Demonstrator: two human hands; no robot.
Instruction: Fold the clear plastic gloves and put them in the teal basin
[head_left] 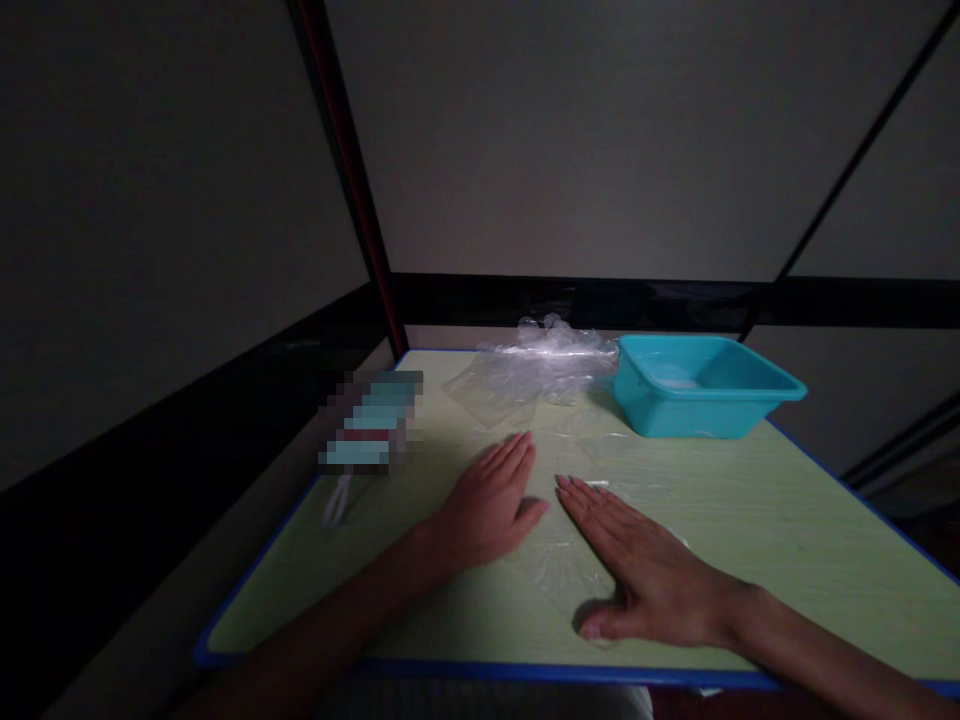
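A thin clear plastic bag (562, 575) lies spread flat on the table, hard to make out against the surface. My left hand (491, 500) rests palm down at its left side, fingers stretched forward and thumb pointing right. On the right side of the plastic, my right hand (637, 560) lies flat with the fingers straight and the thumb apart. Neither hand grips anything. Beyond the fingertips, a crumpled heap of clear plastic bags (551, 365) sits at the table's far edge.
A turquoise plastic basin (697, 410) stands at the back right of the pale green, blue-edged table (810, 560). At the left edge lies a blurred-out flat object (371, 425) with a white strap (337, 498). Grey wall panels rise behind.
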